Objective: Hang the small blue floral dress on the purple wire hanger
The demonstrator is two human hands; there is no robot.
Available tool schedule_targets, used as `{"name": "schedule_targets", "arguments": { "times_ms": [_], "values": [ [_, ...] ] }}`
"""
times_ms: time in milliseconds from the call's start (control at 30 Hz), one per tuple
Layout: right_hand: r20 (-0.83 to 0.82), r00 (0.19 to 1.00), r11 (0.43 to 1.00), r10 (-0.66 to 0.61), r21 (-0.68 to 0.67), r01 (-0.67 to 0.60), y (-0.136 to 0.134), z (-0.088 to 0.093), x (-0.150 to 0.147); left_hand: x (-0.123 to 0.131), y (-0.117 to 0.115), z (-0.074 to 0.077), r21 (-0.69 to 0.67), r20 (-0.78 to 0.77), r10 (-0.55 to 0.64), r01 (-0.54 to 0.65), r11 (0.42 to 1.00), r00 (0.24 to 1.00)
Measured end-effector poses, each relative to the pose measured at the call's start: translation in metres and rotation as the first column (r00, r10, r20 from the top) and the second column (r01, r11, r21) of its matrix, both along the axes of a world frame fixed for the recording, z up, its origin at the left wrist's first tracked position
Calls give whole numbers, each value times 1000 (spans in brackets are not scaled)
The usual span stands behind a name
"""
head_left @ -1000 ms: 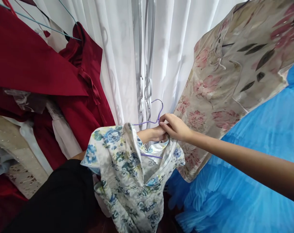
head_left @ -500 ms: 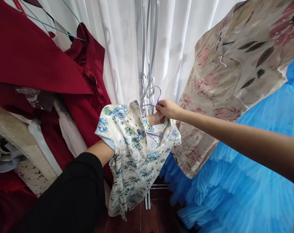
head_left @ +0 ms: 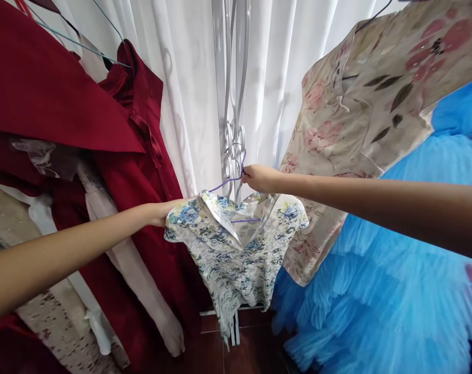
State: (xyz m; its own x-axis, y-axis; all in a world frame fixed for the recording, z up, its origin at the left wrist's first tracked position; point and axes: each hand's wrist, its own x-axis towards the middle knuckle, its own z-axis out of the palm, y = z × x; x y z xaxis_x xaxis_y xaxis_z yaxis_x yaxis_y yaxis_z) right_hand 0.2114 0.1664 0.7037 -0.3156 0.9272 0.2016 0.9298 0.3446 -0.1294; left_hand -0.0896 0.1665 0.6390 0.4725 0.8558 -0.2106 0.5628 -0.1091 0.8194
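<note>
A short-sleeved blouse (head_left: 236, 265), white with blue flowers, hangs on a purple hanger (head_left: 228, 182) in the middle of the view. My right hand (head_left: 259, 178) is closed round the hanger just below its hook. At the blouse's left shoulder is my left hand (head_left: 166, 212); its fingers are hidden behind the sleeve and collar, so their grip does not show. The V-shaped neckline faces me, and the hanger's lower bar shows inside it.
Dark red garments (head_left: 142, 208) hang at the left beside pale ones. A beige floral garment (head_left: 325, 130) and a ruffled blue dress (head_left: 395, 270) hang at the right. A metal stand (head_left: 236, 93) rises before white curtains (head_left: 192, 78).
My left hand has come out from inside the blouse to its left shoulder. The blouse now hangs wider and more evenly on the hanger. My right hand has shifted slightly left and down.
</note>
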Motion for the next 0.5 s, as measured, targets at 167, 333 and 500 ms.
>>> {"name": "schedule_targets", "arguments": {
  "times_ms": [167, 333, 500],
  "values": [
    [49, 999, 1000, -13, 11, 12, 3, 3, -2, -23, -13, 31, -404, -4, -90, 81, 911, 996],
    [58, 998, 999, -11, 32, 9, 5, -1, -4, -13, -5, 36, -111, -278, -76, 47, 993, 958],
    [74, 997, 993, 26, 113, -35, 0, -20, 0, 23, 17, 22, 291, -304, -103, 195, 937, 947]
  ]
}}
